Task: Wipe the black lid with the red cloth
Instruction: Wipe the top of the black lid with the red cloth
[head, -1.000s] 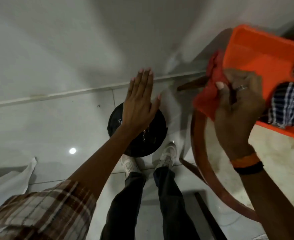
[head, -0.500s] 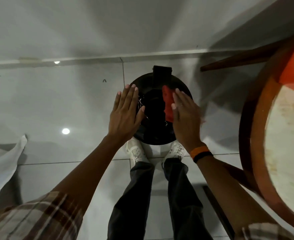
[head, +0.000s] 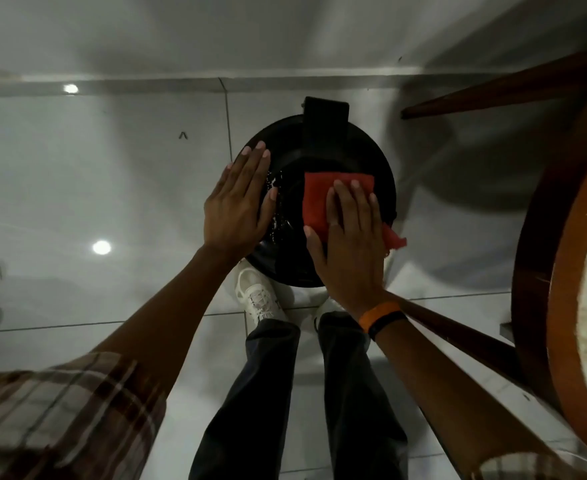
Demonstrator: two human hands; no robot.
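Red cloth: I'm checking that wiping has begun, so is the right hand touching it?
Touching. The head view shows the right hand lying flat, fingers spread, on the red cloth spread over the black lid.

A round, shiny black lid (head: 319, 147) sits on a bin on the white tiled floor (head: 112, 188). The right hand (head: 349, 244) lies flat on a soft red cloth (head: 323, 199), pressing it on the lid. The left hand (head: 240, 202) rests flat on the lid's left edge. A round brown wooden table (head: 541, 271) stands to the right.
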